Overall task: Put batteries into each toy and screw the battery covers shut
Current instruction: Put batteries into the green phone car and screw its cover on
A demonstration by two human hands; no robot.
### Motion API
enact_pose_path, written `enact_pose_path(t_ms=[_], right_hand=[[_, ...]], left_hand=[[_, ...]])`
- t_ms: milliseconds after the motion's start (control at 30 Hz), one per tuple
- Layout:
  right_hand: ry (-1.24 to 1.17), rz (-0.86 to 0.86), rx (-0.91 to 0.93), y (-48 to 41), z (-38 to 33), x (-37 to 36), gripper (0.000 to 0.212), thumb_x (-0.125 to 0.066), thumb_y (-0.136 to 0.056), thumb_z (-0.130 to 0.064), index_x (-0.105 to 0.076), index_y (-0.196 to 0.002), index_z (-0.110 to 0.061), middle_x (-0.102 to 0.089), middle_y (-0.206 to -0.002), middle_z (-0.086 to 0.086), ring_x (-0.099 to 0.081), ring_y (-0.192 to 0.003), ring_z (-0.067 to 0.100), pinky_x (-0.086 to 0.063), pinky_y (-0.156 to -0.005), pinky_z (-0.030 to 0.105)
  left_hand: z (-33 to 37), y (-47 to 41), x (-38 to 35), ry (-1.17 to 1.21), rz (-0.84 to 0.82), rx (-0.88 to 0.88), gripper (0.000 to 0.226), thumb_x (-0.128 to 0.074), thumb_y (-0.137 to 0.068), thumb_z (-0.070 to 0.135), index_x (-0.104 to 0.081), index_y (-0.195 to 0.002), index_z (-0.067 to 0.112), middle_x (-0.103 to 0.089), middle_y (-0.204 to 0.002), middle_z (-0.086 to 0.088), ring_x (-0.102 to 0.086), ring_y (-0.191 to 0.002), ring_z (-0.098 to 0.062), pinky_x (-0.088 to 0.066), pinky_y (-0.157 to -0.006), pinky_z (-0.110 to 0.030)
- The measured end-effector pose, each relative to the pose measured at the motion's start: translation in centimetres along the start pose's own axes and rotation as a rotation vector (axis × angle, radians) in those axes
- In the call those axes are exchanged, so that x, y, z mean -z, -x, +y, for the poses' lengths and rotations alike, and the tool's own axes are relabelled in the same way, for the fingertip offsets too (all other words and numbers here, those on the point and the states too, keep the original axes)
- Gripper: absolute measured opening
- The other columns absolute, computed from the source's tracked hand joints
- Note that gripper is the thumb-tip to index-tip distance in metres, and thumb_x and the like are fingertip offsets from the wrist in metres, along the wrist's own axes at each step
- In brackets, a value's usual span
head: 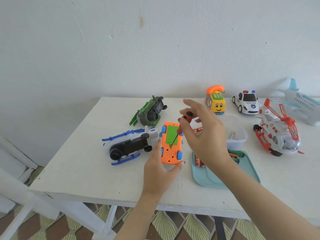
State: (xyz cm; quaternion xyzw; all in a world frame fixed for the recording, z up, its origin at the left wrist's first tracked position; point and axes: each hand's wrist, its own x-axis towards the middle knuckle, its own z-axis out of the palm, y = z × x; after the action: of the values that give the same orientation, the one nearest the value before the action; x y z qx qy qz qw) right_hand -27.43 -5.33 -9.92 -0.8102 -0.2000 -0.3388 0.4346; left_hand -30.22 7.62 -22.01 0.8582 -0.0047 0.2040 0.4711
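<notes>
An orange toy car [170,154] lies upside down on the white table [83,167], its green battery cover [171,135] facing up. My left hand [160,168] grips the car's near end, thumb on one side and fingers on the other. My right hand [202,134] pinches the red-and-black handle of a small screwdriver [180,126]; its tip sits at the screw at the cover's near edge. Red batteries [199,161] lie on a teal tray [216,179].
A blue-white helicopter [128,146] and a green helicopter [150,112] lie overturned to the left. At the back right stand a yellow phone car [216,103], a police car [246,103], a red-white helicopter [278,130] and a pale plane [301,103]. A clear tub [238,134] holds a battery.
</notes>
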Motion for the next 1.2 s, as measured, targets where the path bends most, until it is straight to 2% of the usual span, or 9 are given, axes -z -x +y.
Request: enact_pose_path(t_ms=[133, 300, 433, 500, 633, 833, 1000, 1100, 1200], right_hand=[[0.014, -0.031, 0.062, 0.3, 0.2, -0.1, 0.033, -0.056, -0.088, -0.024, -0.064, -0.119, -0.016, -0.065, -0.087, -0.007, -0.057, -0.106, 0.016, -0.042, -0.093, 0.028], [-0.01, 0.074, 0.053, 0.2, 0.1, 0.0, 0.031, -0.066, -0.084, -0.029, -0.068, -0.113, -0.018, -0.065, -0.082, -0.006, -0.055, -0.086, 0.014, -0.042, -0.082, 0.021], [-0.032, -0.04, 0.054, 0.4, 0.0, 0.0, 0.033, -0.055, -0.088, -0.011, -0.06, -0.121, -0.013, -0.066, -0.089, -0.007, -0.059, -0.103, 0.012, -0.043, -0.091, 0.025], [-0.033, -0.049, 0.09, 0.6, 0.1, -0.1, 0.029, -0.056, -0.089, -0.016, -0.064, -0.117, -0.015, -0.061, -0.091, -0.012, -0.054, -0.113, 0.013, -0.04, -0.095, 0.024], [-0.008, 0.009, 0.058, 0.6, 0.2, 0.2, 0.028, -0.062, -0.086, -0.03, -0.069, -0.111, -0.02, -0.064, -0.083, -0.006, -0.054, -0.088, 0.015, -0.045, -0.078, 0.03], [0.038, -0.22, 0.025, 1.1, 0.5, 1.1, 0.042, -0.048, -0.089, -0.02, -0.048, -0.131, -0.015, -0.063, -0.092, -0.01, -0.05, -0.099, 0.006, -0.035, -0.087, 0.012], [0.071, -0.317, -0.017, 1.4, 0.9, 2.3, 0.027, -0.061, -0.088, -0.016, -0.051, -0.113, -0.023, -0.065, -0.09, -0.016, -0.057, -0.088, 0.004, -0.049, -0.079, 0.031], [0.111, -0.294, -0.061, 1.9, 1.4, 2.7, 0.019, -0.064, -0.086, -0.019, -0.049, -0.096, -0.025, -0.069, -0.084, -0.015, -0.06, -0.08, 0.004, -0.051, -0.073, 0.035], [0.114, -0.284, -0.142, 2.4, 1.9, 3.0, 0.019, -0.069, -0.083, -0.022, -0.05, -0.087, -0.024, -0.068, -0.074, -0.018, -0.06, -0.067, 0.006, -0.052, -0.065, 0.035]], left_hand=[[0.0, 0.0, 0.0, -0.009, -0.005, -0.01, 0.096, -0.086, -0.072, 0.034, -0.033, -0.15, 0.019, -0.059, -0.13, 0.005, -0.056, -0.115, -0.005, -0.034, -0.09, 0.002], [0.1, 0.0, 0.0, 0.001, -0.005, -0.005, 0.097, -0.086, -0.072, 0.034, -0.031, -0.151, 0.022, -0.057, -0.132, 0.006, -0.053, -0.118, -0.003, -0.034, -0.091, 0.001], [0.2, 0.0, 0.1, -0.003, -0.008, -0.009, 0.095, -0.086, -0.073, 0.032, -0.032, -0.15, 0.02, -0.058, -0.129, 0.006, -0.05, -0.115, 0.005, -0.034, -0.088, 0.003], [0.3, 0.0, 0.1, -0.01, -0.003, -0.008, 0.095, -0.085, -0.073, 0.032, -0.032, -0.15, 0.02, -0.059, -0.126, 0.007, -0.05, -0.114, 0.006, -0.034, -0.087, 0.003], [0.2, 0.0, 0.0, -0.007, 0.003, -0.003, 0.094, -0.085, -0.073, 0.031, -0.032, -0.15, 0.021, -0.057, -0.125, 0.01, -0.048, -0.112, 0.013, -0.031, -0.087, 0.004], [-0.2, -0.1, -0.5, -0.019, -0.011, 0.015, 0.091, -0.081, -0.074, 0.025, -0.031, -0.15, 0.018, -0.055, -0.127, 0.008, -0.054, -0.111, -0.004, -0.035, -0.085, 0.003], [-0.3, -0.5, -1.0, 0.009, 0.025, 0.029, 0.086, -0.078, -0.073, 0.008, -0.034, -0.146, 0.015, -0.049, -0.132, -0.001, -0.049, -0.115, -0.005, -0.037, -0.083, 0.0], [0.2, -0.7, -1.3, 0.039, 0.09, 0.07, 0.086, -0.081, -0.072, 0.006, -0.037, -0.145, 0.014, -0.048, -0.13, -0.002, -0.043, -0.113, 0.003, -0.033, -0.085, 0.003], [1.0, -0.5, -1.8, 0.107, 0.136, 0.135, 0.091, -0.086, -0.07, 0.009, -0.037, -0.147, 0.016, -0.047, -0.128, 0.003, -0.044, -0.115, -0.002, -0.028, -0.087, 0.006]])
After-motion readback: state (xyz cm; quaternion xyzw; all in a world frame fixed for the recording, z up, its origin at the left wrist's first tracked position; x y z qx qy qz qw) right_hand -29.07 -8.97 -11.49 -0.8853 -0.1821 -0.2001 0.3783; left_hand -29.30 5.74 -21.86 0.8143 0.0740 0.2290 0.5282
